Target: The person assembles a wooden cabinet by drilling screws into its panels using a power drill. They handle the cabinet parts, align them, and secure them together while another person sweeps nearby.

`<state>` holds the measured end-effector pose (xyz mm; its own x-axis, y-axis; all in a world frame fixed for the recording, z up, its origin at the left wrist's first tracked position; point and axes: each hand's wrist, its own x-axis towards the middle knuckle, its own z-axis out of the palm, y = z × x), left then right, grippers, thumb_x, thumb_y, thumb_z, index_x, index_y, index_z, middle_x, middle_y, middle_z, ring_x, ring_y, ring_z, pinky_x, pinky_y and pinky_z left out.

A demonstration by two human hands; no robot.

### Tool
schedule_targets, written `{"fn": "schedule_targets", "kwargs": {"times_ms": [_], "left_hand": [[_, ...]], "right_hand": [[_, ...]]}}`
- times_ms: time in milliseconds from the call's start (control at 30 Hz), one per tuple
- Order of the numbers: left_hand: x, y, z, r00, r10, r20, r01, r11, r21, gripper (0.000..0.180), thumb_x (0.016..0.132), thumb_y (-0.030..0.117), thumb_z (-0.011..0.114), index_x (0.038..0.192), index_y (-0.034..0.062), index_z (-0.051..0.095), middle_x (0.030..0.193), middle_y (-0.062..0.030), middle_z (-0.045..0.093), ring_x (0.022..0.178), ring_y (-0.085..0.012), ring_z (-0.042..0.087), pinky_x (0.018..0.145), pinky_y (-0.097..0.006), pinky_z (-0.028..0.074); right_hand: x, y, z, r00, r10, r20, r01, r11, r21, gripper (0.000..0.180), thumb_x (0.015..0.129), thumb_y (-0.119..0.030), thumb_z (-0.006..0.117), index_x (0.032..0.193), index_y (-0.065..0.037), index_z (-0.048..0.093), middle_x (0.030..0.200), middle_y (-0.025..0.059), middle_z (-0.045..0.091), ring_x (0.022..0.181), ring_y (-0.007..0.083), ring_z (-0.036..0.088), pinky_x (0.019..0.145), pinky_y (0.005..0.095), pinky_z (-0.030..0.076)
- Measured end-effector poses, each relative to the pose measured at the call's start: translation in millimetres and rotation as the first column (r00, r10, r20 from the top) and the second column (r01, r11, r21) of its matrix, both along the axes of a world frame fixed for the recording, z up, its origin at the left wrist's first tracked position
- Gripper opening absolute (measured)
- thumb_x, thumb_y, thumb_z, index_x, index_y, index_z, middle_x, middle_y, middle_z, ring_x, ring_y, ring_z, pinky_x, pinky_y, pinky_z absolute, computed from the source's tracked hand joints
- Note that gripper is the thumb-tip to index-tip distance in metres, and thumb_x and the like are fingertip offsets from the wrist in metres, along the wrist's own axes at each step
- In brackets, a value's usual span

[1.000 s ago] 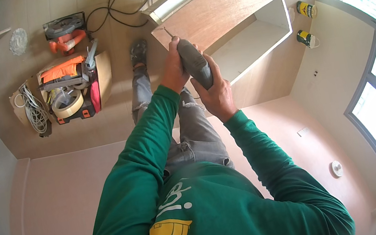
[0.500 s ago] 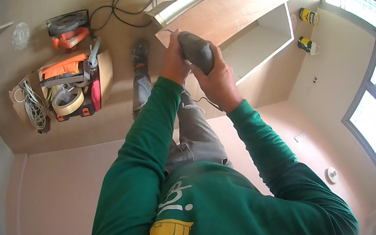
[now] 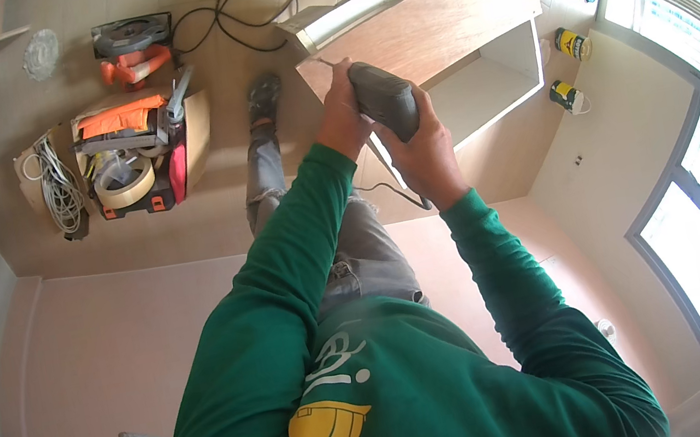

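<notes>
Both of my hands are closed around a dark grey corded power drill [image 3: 384, 98]. My right hand [image 3: 424, 149] wraps its rear and handle. My left hand [image 3: 342, 117] grips nearer the front, beside the thin bit. That bit points at the left end of a reddish-brown wooden board [image 3: 437, 23]; whether the tip is in the wood I cannot tell. The board lies along one side of a white box-like cabinet [image 3: 488, 96], open at the side near me. From below my right hand trails the drill's dark cord [image 3: 391, 188].
At left, a tool box [image 3: 149, 203] holds tape and tools, beside a coiled pale cable [image 3: 63, 199]. An orange circular saw [image 3: 134, 55] lies beyond, its black cord [image 3: 234, 10] looped on the floor. Paint cans [image 3: 572, 43] line the windowed wall at right. My foot [image 3: 264, 98] stands left of the cabinet.
The drill and both hands have shifted slightly right, with the bit still by the board's left end. The whole view has moved a little; my grip looks the same.
</notes>
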<state>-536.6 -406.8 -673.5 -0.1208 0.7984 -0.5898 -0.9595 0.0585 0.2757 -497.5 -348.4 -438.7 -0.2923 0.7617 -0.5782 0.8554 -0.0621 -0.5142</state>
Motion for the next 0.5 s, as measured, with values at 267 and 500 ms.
{"fn": "schedule_targets", "kwargs": {"times_ms": [267, 500], "left_hand": [[-28, 24, 91, 0.932, 0.133, 0.337, -0.07, 0.979, -0.191, 0.036, 0.103, 0.045, 0.053, 0.094, 0.0111, 0.062, 0.085, -0.0044, 0.066, 0.081, -0.0191, 0.066, 0.079, -0.036, 0.056], [-11, 22, 70, 0.945, 0.129, 0.3, -0.061, 0.972, -0.226, 0.043, 0.098, 0.048, 0.056, 0.097, 0.0073, 0.067, 0.09, -0.0078, 0.07, 0.083, -0.022, 0.069, 0.081, -0.036, 0.058]], "right_hand": [[7, -1, 10, 0.999, 0.007, -0.033, -0.007, 1.0, -0.003, 0.065, 0.09, -0.017, 0.071, 0.147, -0.007, 0.042, 0.119, 0.0304, 0.068, 0.111, 0.0486, 0.067, 0.092, 0.0499, 0.055], [15, -1, 16, 0.998, 0.003, -0.064, -0.003, 1.0, -0.007, 0.064, 0.091, -0.017, 0.071, 0.147, -0.009, 0.042, 0.119, 0.0291, 0.068, 0.11, 0.0493, 0.066, 0.092, 0.0498, 0.055]]}}
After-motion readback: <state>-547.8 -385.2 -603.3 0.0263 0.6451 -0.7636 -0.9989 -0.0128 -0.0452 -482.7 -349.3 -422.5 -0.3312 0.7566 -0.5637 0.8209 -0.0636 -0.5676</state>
